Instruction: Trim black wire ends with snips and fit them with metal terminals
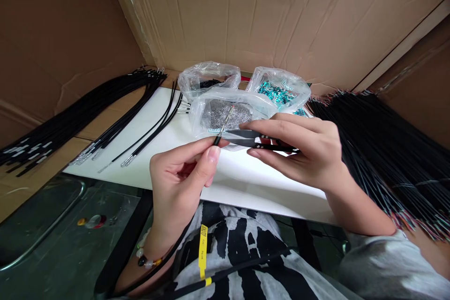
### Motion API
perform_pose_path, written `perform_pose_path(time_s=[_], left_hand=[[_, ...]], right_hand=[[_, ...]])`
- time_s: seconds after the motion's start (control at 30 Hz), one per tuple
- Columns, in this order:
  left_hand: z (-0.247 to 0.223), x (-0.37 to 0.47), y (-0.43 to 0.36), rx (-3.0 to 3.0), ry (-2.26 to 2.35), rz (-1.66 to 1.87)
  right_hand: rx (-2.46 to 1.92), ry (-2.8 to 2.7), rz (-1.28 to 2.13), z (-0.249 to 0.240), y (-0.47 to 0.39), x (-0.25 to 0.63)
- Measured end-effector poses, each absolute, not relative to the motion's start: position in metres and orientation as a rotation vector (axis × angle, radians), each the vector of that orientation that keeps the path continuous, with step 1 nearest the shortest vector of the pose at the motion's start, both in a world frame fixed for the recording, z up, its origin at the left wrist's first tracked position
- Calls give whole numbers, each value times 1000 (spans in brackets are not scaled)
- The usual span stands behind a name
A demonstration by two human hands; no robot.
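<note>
Pinched between the thumb and fingers of my left hand (186,173) is a black cable (217,141), its stripped silvery end pointing up and away. My right hand (298,147) holds small black scissor-like snips (246,138), whose blade tips lie beside the cable just above my left fingertips. Whether the blades touch the cable is too small to tell. A yellow label (203,251) hangs on a black cable across my lap. Behind the hands sits a clear plastic bag (200,122) with fine silvery pieces in it.
Behind are a bag with black pieces (211,75) and one with teal pieces (277,91). Black cables (87,98) lie at left, several shorter ones (154,126) on the white board (232,187). More bundled cables (383,145) cover the right side. Cardboard walls (263,18) enclose the table.
</note>
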State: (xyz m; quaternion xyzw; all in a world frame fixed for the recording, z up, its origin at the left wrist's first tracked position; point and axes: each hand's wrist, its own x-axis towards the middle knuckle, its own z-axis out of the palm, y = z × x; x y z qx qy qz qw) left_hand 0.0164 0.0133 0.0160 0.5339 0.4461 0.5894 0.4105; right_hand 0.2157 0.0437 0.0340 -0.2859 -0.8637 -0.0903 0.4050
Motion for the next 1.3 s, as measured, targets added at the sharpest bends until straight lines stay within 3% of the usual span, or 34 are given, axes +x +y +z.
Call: perform_pose_path(time_s=[0.63, 1.3], left_hand=[[-6, 1, 9, 1839, 1260, 1659], [-5, 6, 14, 1927, 1286, 1824]], right_hand=[[-702, -2175, -374, 22, 40, 206], [-711, -2155, -451, 21, 37, 205]])
